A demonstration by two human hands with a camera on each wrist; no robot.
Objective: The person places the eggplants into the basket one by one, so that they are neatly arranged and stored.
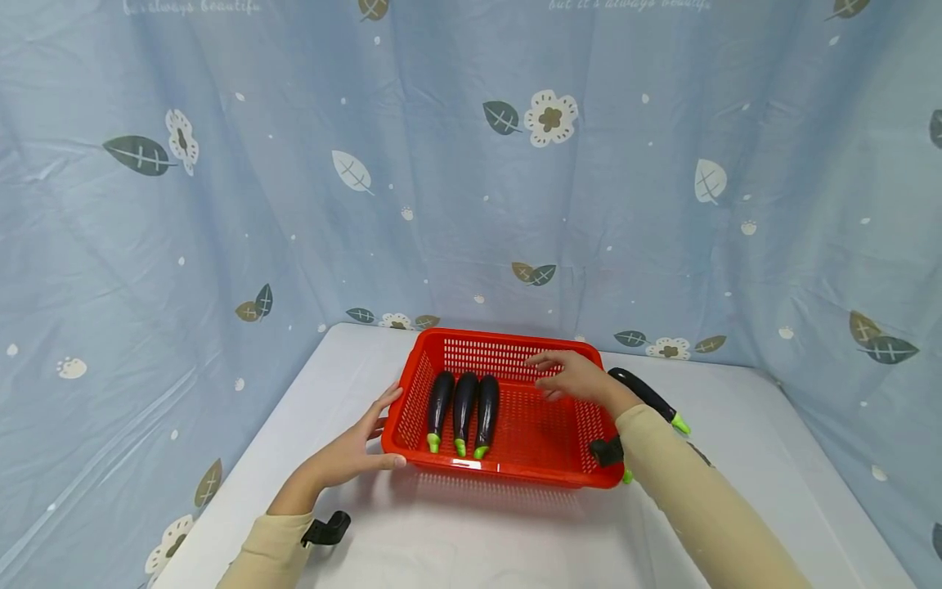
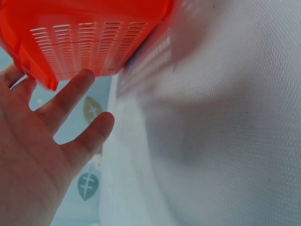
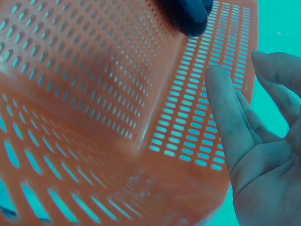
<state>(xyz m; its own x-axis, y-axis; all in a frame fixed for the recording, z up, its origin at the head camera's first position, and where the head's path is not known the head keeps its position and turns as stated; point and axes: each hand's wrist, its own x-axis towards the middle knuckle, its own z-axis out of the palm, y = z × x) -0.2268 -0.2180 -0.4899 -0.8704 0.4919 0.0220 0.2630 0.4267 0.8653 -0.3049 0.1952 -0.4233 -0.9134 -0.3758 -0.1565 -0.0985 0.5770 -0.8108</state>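
A red plastic basket (image 1: 540,471) with slotted walls holds three dark eggplants (image 1: 464,409) side by side in its left half, green stem ends toward the front. My left hand (image 1: 356,450) is at the basket's left side, fingers spread along the rim and thumb near the front corner. In the left wrist view its fingers (image 2: 70,99) are extended beside the basket's wall. Over the right half of the basket hovers my right hand (image 1: 577,378), fingers loosely extended with nothing in them. The right wrist view shows these fingers (image 3: 230,117) inside the far wall's height.
Another eggplant (image 1: 648,398) lies on the white tabletop (image 1: 456,540) right of the basket, partly behind the right forearm. A green stem end (image 1: 627,476) peeks out by the basket's front right corner. A blue patterned curtain (image 1: 471,204) hangs behind and at both sides.
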